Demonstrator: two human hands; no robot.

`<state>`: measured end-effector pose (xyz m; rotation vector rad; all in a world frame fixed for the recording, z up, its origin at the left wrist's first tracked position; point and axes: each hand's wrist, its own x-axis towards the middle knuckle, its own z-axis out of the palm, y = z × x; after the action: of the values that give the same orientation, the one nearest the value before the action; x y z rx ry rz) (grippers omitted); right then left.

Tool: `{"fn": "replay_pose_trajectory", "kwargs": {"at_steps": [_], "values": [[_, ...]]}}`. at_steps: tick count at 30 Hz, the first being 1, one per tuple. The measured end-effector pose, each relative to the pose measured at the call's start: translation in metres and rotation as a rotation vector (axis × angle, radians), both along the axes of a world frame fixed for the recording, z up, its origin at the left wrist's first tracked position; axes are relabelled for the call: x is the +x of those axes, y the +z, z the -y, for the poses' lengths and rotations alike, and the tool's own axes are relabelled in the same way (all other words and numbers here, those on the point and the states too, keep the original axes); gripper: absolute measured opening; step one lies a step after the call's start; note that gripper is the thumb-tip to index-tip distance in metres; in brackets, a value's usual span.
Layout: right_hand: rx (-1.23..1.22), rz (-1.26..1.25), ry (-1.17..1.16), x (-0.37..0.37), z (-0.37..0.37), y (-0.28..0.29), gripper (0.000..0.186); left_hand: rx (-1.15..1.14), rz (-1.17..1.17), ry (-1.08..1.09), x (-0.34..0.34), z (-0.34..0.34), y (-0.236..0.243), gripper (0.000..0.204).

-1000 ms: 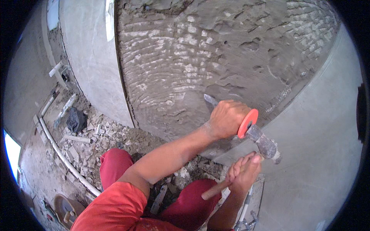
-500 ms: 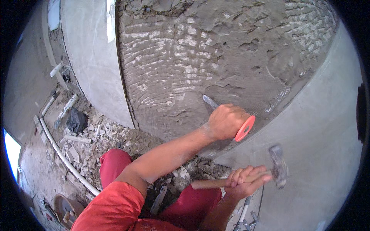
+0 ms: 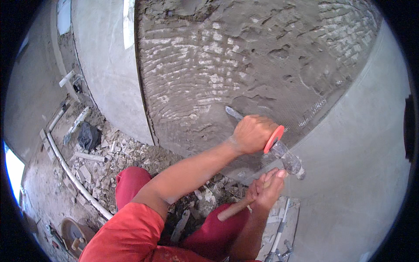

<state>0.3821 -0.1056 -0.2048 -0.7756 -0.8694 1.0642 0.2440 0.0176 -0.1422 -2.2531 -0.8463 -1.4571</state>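
My left hand (image 3: 254, 133) is wrapped round a chisel (image 3: 234, 113). Its flat metal blade rests against the rough mortar wall (image 3: 196, 83), and its round orange hand guard (image 3: 273, 139) sticks out behind my fist. In my closed right hand (image 3: 266, 188) is a hammer, its metal head (image 3: 289, 160) up against the guard end of the chisel. The wooden handle (image 3: 233, 209) slants down over my red-trousered knee. My fist hides the chisel's grip.
Smooth grey panels (image 3: 109, 74) (image 3: 349, 131) flank the rough patch. Broken rubble (image 3: 126, 150) covers the floor below. To the left lie a white pipe (image 3: 74, 183), a black plastic bag (image 3: 89, 136) and a brown bucket (image 3: 72, 229). A metal pole (image 3: 279, 229) lies at lower right.
My right hand has swung the hammer up and left, bringing its head from beside the grey panel to the chisel's guard end. The left hand with the chisel has shifted slightly left.
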Motion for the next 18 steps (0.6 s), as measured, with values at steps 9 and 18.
{"fn": "replay_pose_trajectory", "kwargs": {"at_steps": [9, 18], "values": [[0.201, -0.368, 0.033, 0.009, 0.054, 0.026, 0.05, 0.062, -0.003, -0.221, -0.01, 0.025, 0.021, 0.023], [0.311, 0.148, -0.041, -0.015, 0.032, 0.009, 0.053, 0.07, 0.089, -0.306, -0.016, 0.02, 0.027, 0.018]]}}
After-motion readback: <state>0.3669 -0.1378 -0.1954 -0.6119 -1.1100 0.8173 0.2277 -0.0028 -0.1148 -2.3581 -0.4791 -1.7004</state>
